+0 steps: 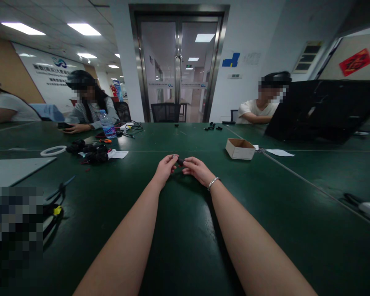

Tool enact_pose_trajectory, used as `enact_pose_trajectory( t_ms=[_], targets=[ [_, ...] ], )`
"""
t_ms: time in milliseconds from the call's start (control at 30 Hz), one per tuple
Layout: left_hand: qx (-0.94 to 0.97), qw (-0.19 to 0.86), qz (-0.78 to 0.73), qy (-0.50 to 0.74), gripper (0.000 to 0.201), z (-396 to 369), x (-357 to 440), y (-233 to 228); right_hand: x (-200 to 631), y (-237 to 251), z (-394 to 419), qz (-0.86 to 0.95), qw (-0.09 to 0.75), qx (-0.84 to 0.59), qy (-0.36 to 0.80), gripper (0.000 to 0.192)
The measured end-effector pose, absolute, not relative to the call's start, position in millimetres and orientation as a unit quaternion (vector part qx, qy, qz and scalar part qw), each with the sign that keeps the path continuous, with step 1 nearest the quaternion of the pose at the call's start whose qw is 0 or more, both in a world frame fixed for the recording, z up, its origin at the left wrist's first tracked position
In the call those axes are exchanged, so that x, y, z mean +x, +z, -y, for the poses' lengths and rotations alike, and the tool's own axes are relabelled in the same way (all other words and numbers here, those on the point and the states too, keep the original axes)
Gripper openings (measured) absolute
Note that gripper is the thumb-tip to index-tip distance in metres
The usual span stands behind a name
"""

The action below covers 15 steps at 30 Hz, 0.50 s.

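**Two hands pinch a small black part over a green desk**

At the far left, a white ring (53,151) lies flat on the dark green desk (185,230), near the corner of a pale flat board (15,169). Just right of the ring sits a heap of black parts (89,153) resting partly on a sheet of white paper (119,154). Behind them, a seated person's hand (75,129) lies on the desk beside a clear water bottle (108,125).

In the middle, both of the wearer's forearms stretch forward and meet. The left hand (165,166) has its grip closed, fingertips pinching the left end of a small black part (180,161). The right hand (197,169), with a silver bracelet (213,183) at the wrist, closes its grip on the part's other end. The part sits between the two sets of fingertips, just above the desk; whether it touches the surface cannot be told.

To the right, well apart from the hands, stands an open cardboard box (240,148), with another white sheet (280,153) beyond it. Further right, a second seated person rests an arm (257,118) behind a large black case (323,111).
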<state>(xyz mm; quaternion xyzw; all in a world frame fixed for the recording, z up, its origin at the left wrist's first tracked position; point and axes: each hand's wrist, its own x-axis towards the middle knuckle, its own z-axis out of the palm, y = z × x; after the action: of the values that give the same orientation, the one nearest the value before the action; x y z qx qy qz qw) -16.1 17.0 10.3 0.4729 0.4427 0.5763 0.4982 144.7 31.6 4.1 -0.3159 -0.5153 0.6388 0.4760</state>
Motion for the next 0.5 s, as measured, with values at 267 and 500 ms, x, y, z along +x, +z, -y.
enact_pose_trajectory(
  t_ms=[267,500],
  targets=[
    [0.552,0.508,-0.469,0.466,0.029,14,-24,19,145,14,-10,0.686,0.361,-0.402,0.487,0.017],
    [0.603,0.475,-0.561,0.309,0.04,118,-134,33,242,83,81,0.777,0.265,-0.465,0.332,0.03]
  ],
)
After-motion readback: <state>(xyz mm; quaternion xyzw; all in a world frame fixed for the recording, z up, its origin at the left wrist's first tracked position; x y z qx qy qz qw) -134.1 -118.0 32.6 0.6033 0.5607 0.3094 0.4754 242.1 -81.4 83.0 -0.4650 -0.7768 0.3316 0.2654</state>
